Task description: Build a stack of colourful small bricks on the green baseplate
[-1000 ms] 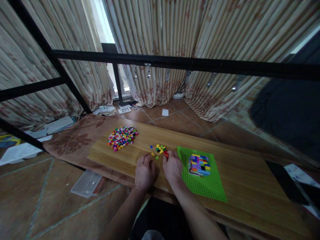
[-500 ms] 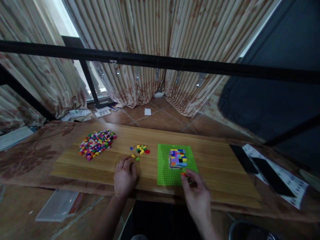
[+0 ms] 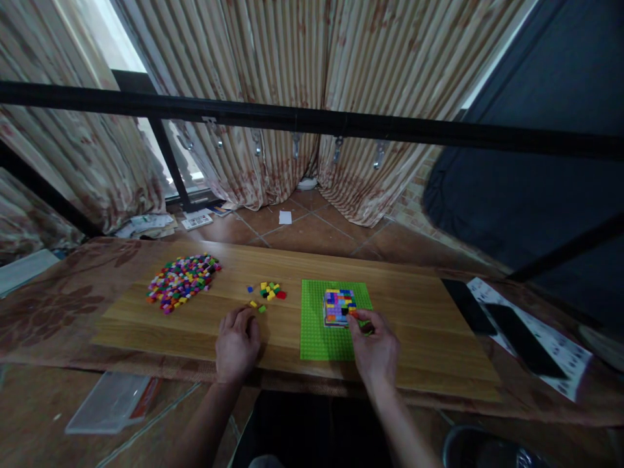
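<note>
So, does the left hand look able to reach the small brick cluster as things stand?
Probably yes: the left hand is close to the small brick cluster, and only a yellow brick and a lime brick lie between, too low to block it.

right hand (image 3: pixel 376 344) moved from the small cluster of loose bricks (image 3: pixel 271 292), over the near right part of the green board (image 3: pixel 316 344), now up at the brick stack (image 3: pixel 336 307), pinched orange brick (image 3: pixel 353 314) brought to its near right corner
</note>
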Demonstrator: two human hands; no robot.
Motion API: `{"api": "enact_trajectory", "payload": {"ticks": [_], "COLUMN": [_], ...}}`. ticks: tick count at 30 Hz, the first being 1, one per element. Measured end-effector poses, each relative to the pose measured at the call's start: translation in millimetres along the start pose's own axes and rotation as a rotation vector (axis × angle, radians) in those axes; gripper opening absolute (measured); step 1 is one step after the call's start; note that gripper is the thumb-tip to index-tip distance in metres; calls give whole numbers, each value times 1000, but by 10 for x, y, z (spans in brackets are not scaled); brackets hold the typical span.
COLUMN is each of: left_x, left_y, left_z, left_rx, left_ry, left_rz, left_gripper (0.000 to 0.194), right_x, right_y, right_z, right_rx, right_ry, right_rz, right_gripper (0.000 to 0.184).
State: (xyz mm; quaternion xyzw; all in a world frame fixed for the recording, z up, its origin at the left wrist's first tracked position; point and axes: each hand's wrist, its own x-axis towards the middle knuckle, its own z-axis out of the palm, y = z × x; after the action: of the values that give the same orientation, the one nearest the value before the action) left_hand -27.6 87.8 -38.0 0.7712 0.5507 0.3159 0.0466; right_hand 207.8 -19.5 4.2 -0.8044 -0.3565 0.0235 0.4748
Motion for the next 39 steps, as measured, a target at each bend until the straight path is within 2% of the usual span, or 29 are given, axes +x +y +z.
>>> {"api": "enact_trajectory", "payload": {"ticks": [5, 19, 26, 28, 30, 32, 34, 36, 39], "left_x": [1, -5, 1, -2, -17, -41, -62, -67, -40], "left_y": [7, 13, -24, -10, 93, 311, 620, 948, 1327], "left_z": [-12, -10, -9, -31, -72, -119, -148, -137, -40], "left_rx": [5, -11, -68, -132, -190, -236, -295, -359, -402], "left_ry": [-12, -12, -3, 40, 104, 128, 68, -41, -143], "left_rz": [11, 7, -21, -58, -73, -10, 110, 213, 287], "left_gripper": [21, 22, 22, 23, 24, 25, 24, 26, 29], "right_x": [6, -22, 20, 77, 138, 195, 242, 276, 305], "right_y": [20, 29, 173, 209, 213, 198, 184, 186, 217], "right_z": [3, -2, -98, -117, -129, -127, -109, -73, -4], "right_rx": [-2, 23, 306, 363, 401, 452, 508, 556, 598], "right_ry": [11, 38, 92, 78, 53, 13, -41, -103, -155], "right_rz": [-5, 76, 186, 209, 216, 249, 303, 336, 330], "right_gripper": [30, 41, 40, 38, 37, 37, 38, 38, 39]}}
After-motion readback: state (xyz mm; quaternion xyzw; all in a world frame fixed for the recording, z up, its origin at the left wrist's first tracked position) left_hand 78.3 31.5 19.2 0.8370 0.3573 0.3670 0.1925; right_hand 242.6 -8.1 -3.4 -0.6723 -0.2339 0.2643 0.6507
